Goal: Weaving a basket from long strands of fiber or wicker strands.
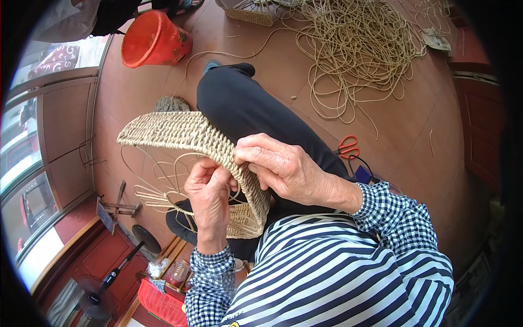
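Observation:
A half-woven straw basket (163, 128) rests against my dark-trousered leg, with loose cord loops and stiff strands hanging out on its left. My left hand (207, 199) is closed in a pinch just below the woven band, at a thin cord (187, 213) among the loops; exactly what its fingertips hold is partly hidden. My right hand (280, 169) grips the woven band at its bend, fingertips curled onto the weave close above my left hand's fingers.
A red bucket (139, 49), heaped cord (359, 60) and a woven basket (245, 13) lie ahead. Orange-handled scissors (348, 148) lie right of my leg. A wooden stand (122, 208), black fan (92, 297) and red plastic basket (155, 308) are lower left. Another person's feet (188, 5) show at top.

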The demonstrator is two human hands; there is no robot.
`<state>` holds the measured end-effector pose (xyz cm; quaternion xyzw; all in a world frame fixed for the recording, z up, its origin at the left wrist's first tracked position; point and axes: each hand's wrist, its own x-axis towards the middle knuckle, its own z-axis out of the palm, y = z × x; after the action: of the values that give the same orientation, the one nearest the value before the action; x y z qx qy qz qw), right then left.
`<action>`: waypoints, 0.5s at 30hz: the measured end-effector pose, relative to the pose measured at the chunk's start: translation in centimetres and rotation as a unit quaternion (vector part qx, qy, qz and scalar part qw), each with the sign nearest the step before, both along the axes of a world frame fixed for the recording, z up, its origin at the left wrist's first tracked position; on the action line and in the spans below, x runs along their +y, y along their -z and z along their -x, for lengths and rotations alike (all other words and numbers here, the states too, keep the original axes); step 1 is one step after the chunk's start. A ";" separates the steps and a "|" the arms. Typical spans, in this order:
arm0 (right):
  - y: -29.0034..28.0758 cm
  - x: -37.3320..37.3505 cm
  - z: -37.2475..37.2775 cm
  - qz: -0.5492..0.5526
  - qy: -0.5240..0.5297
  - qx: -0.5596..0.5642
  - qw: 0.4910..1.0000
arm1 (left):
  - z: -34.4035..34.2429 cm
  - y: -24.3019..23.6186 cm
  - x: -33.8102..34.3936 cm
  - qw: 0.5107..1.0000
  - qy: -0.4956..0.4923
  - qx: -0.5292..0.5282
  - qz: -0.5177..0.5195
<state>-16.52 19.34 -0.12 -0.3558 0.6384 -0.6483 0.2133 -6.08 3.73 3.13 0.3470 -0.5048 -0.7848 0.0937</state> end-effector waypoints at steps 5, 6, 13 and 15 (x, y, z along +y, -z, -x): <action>-0.8 0.2 0.1 -0.018 0.001 -0.061 0.998 | 0.2 -0.1 -0.7 0.997 0.044 0.021 -0.056; -0.8 0.0 0.3 -0.020 0.001 -0.060 0.998 | 0.4 0.0 -0.6 0.997 0.044 0.022 -0.057; -0.8 -0.9 1.5 -0.009 0.008 -0.031 0.999 | 1.4 -0.9 1.3 0.987 -0.013 0.020 0.160; -0.6 -1.0 1.5 -0.006 0.017 -0.002 1.000 | 1.3 -0.6 0.2 0.995 0.025 0.011 0.099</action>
<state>-18.06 18.34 0.46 -0.3423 0.6478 -0.6488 0.2057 -7.35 3.97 3.74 0.3147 -0.5876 -0.7368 0.1131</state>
